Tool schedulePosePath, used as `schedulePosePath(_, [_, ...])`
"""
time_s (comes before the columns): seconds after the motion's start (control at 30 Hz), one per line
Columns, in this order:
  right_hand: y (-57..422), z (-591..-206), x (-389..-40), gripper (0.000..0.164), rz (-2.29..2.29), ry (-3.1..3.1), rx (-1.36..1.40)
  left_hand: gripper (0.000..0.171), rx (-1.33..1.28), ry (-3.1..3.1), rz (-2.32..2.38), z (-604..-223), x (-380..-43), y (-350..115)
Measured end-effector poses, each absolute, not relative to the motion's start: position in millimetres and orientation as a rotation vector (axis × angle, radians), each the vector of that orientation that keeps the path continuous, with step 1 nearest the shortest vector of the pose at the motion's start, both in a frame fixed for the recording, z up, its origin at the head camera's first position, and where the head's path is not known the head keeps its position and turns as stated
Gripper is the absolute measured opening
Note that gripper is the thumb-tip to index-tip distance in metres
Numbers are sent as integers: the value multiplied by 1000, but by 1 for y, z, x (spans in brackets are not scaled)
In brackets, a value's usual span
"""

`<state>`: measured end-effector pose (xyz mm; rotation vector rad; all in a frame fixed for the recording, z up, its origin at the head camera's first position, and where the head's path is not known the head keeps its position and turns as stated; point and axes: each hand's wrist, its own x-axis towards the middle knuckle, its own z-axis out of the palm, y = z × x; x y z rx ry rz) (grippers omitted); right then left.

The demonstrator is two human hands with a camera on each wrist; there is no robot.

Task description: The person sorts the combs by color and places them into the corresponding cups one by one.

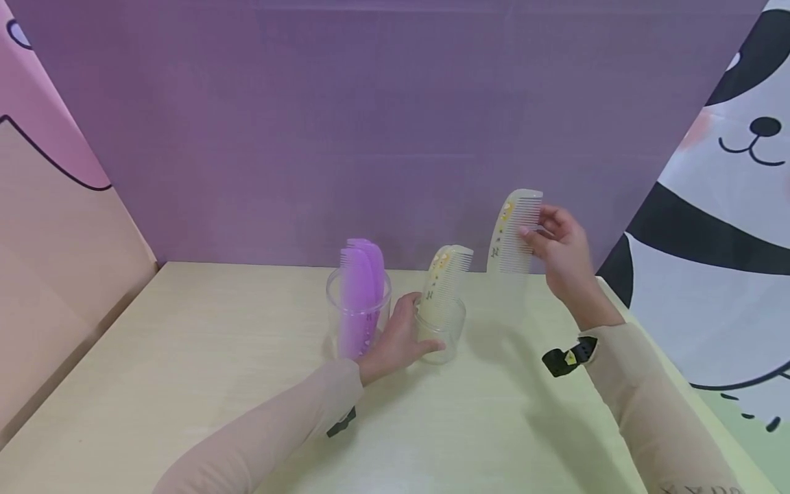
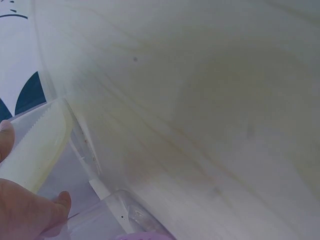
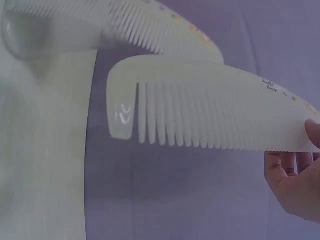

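My right hand [image 1: 564, 261] pinches a pale yellow comb [image 1: 505, 237] by its toothed side, raised above the table at the right. Small flowers and lettering run along the comb's spine, which shows close up in the right wrist view. My left hand [image 1: 398, 336] holds a clear plastic cup [image 1: 455, 336], fingers at its far left side and thumb at the front. Pale yellow combs [image 1: 443, 278] stand tilted in this cup; how many cannot be told. In the left wrist view, a yellow comb [image 2: 55, 135] shows by the fingers.
Left of my left hand, a second clear cup [image 1: 334, 296] holds purple combs [image 1: 364, 288] upright. The cups stand near the back of the pale wooden table [image 1: 234, 329]. A purple wall panel [image 1: 382, 130] rises behind, with a panda-printed panel [image 1: 722, 295] on the right.
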<state>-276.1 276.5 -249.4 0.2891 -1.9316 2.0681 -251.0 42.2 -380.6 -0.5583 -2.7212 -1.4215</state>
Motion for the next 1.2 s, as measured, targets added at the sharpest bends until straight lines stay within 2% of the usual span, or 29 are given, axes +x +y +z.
schedulePosePath(0.53, [233, -237, -280, 28, 2306, -1606, 421, 92, -550, -2719, -1474, -379, -251, 41])
schedulePosePath(1.2, [205, -271, -288, 29, 2182, -1760, 340, 93, -579, -2702, -1455, -379, -250, 39])
